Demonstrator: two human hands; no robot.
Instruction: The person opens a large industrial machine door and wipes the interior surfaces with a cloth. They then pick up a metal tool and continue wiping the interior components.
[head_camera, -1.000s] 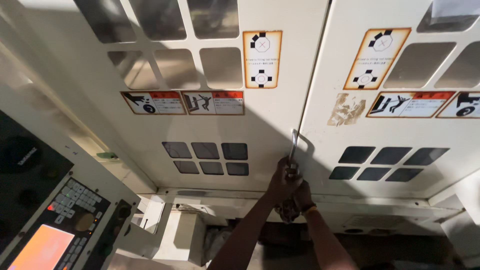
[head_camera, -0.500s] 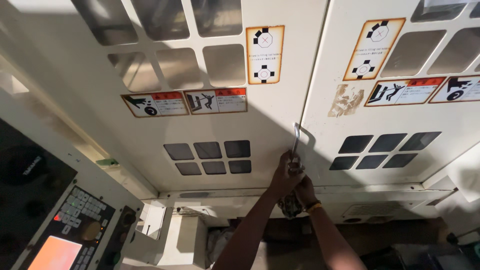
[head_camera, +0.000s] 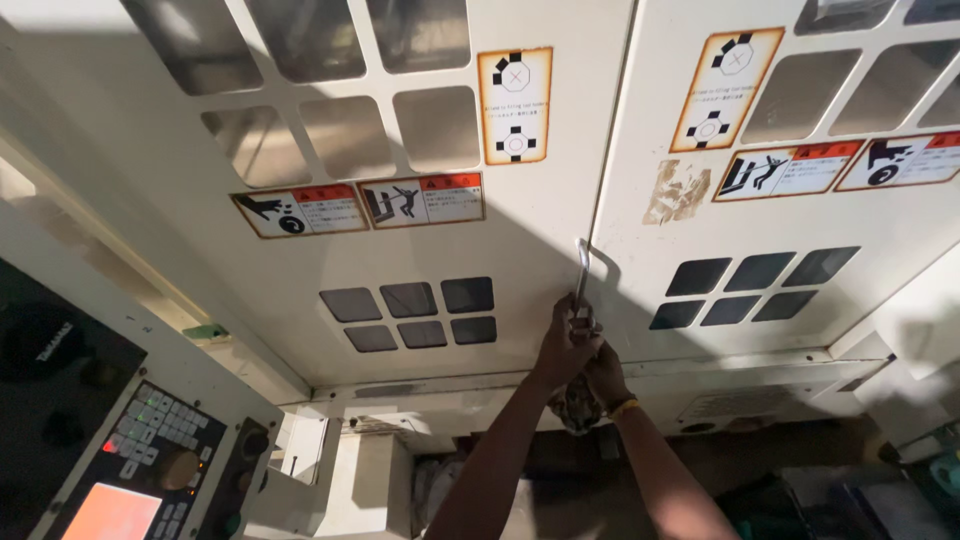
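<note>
Two tall orange-bordered labels (head_camera: 515, 105) sit high on the cream machine doors (head_camera: 300, 260), with red-topped warning stickers (head_camera: 360, 205) beneath them, above dark square windows (head_camera: 410, 313); a control panel (head_camera: 150, 455) glows lower left. The left hand (head_camera: 563, 345) grips the lower end of the metal door handle (head_camera: 581, 275) at the door seam; the right hand (head_camera: 600, 380), just below, closes on a grey rag (head_camera: 577, 408).

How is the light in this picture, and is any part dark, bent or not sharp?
Head view: bright light falls on the upper left door panel, while a broad shadow covers the middle around the metal handle and both hands; the floor area below is very dark; the wide lens bends straight panel edges; the orange screen glows.
</note>
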